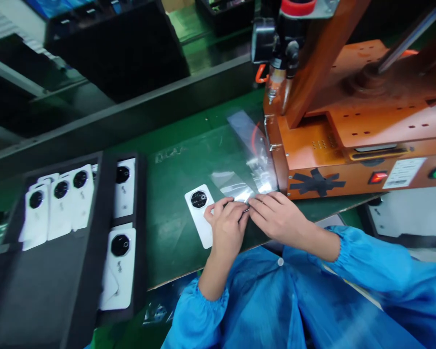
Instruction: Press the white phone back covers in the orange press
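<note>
Cover [199, 213], white plastic, rounded corners, black octagonal ring, flat on green tabletop [174, 169]; right half hidden under left hand [227, 220]. Right hand [276, 215] touching it. Both grips narrow, pinching edge of clear film [236, 186], glossy, crinkled, outline hard to trace. Orange metal machine [366, 131] cut off right; black tray [96, 232] left.

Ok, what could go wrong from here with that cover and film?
The clear film, where the left hand and right hand meet, looks wrinkled; it could crease or sit skewed over the white cover. Its far end lies against the orange machine and might snag.
</note>
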A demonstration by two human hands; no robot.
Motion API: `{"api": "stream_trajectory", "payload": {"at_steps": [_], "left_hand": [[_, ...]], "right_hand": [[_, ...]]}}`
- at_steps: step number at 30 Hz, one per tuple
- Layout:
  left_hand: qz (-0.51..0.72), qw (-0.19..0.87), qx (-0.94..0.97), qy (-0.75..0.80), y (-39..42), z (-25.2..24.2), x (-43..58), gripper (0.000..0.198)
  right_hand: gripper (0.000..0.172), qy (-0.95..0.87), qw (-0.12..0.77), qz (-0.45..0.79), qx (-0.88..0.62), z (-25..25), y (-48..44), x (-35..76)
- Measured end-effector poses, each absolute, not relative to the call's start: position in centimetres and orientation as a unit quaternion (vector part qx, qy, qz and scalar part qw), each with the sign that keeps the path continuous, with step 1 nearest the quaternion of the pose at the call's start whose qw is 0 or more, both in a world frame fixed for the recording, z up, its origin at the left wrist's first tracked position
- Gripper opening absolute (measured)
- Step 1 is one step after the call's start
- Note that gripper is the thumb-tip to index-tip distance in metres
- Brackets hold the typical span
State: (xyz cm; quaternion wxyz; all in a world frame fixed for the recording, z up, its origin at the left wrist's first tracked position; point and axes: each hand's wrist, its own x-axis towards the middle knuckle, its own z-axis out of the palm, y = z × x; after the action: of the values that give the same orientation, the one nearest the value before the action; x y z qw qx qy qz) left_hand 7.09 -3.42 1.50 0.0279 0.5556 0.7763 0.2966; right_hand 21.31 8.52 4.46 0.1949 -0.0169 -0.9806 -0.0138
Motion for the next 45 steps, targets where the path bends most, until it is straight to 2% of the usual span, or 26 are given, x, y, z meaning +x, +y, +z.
{"api": "stream_trajectory", "payload": {"at_steps": [3, 6, 11, 15, 19, 20, 24, 28, 32, 38, 45], "left_hand": [[0.266, 0.041, 0.569, 0.777, -3.6, 1.7, 7.5, 0.015], [0.235, 0.066, 0.583, 0.775, -4.2, 2.0, 7.7, 0.032], [0.225, 0.108, 0.600, 0.760, -5.2, 2.5, 7.8, 0.064], [0.244, 0.115, 0.603, 0.751, -5.0, 2.7, 8.1, 0.081], [0.264, 0.099, 0.610, 0.741, -6.5, 3.2, 7.7, 0.103], [0.266, 0.089, 0.605, 0.745, -7.4, 3.3, 7.3, 0.100], [0.234, 0.020, 0.529, 0.816, -11.8, 2.9, 5.1, 0.064], [0.197, -0.008, 0.504, 0.841, -13.9, 1.1, 5.6, 0.055], [0.231, -0.031, 0.481, 0.845, -13.0, 0.0, 8.5, 0.047], [0.247, -0.048, 0.487, 0.836, -12.6, -0.3, 9.1, 0.057], [0.257, -0.061, 0.481, 0.836, -12.4, -0.8, 8.9, 0.054]], "right_hand": [[0.025, -0.985, 0.159, -0.058, 0.002, 4.6, 8.6, 21.2], [0.024, -0.990, 0.122, -0.074, 0.016, 4.8, 8.5, 21.5], [0.028, -0.987, 0.153, -0.058, 0.005, 7.4, 7.6, 25.6], [0.017, -0.964, 0.240, 0.056, -0.101, 10.1, 7.5, 28.2], [0.003, -0.900, 0.295, 0.241, -0.210, 10.7, 7.7, 26.1], [0.004, -0.883, 0.294, 0.291, -0.221, 10.5, 7.7, 25.1], [0.012, -0.822, 0.271, 0.443, -0.235, 8.9, 7.6, 20.8], [0.012, -0.798, 0.235, 0.505, -0.229, 6.9, 7.4, 16.3], [0.012, -0.812, 0.212, 0.490, -0.236, 5.0, 7.2, 12.3], [0.012, -0.852, 0.167, 0.418, -0.269, 4.0, 6.6, 9.7], [0.012, -0.873, 0.121, 0.390, -0.268, 3.4, 6.2, 9.5]]}}
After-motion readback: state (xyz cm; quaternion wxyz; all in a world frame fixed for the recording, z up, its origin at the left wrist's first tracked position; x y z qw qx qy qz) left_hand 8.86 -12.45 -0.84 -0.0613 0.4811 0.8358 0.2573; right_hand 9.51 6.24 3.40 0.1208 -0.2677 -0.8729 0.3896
